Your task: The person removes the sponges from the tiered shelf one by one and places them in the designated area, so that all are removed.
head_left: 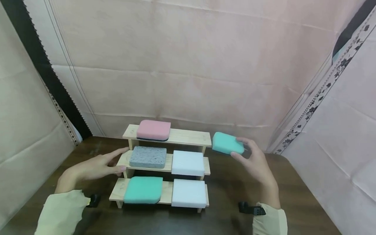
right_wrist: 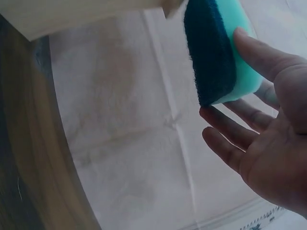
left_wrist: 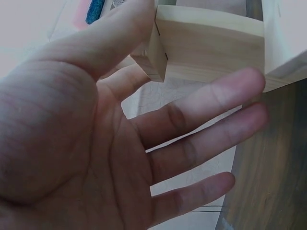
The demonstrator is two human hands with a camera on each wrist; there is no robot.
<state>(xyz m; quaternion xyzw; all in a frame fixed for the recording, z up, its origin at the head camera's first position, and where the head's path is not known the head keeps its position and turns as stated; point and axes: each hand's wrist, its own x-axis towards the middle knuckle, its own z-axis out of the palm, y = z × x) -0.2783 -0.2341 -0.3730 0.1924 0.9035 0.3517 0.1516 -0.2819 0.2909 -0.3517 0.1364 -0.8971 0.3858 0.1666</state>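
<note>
A green sponge (head_left: 225, 143) with a dark scouring layer underneath is held by my right hand (head_left: 255, 158), thumb and fingers at its right end. It is raised beside the right end of the top tier. The right wrist view shows the scouring side of this green sponge (right_wrist: 211, 52). My left hand (head_left: 91, 168) holds the left end of a three-tier wooden rack (head_left: 188, 137) at the middle tier, between thumb and index finger. In the left wrist view the other fingers of the left hand (left_wrist: 105, 129) stretch out loosely under the wood.
A pink sponge (head_left: 154, 130) lies on the top tier's left. The middle tier bears a grey speckled sponge (head_left: 148, 157) and a white block (head_left: 188, 163). Below are another green sponge (head_left: 143, 190) and another white block (head_left: 189, 193). Pale cloth (head_left: 191, 65) surrounds the brown table (head_left: 223, 215).
</note>
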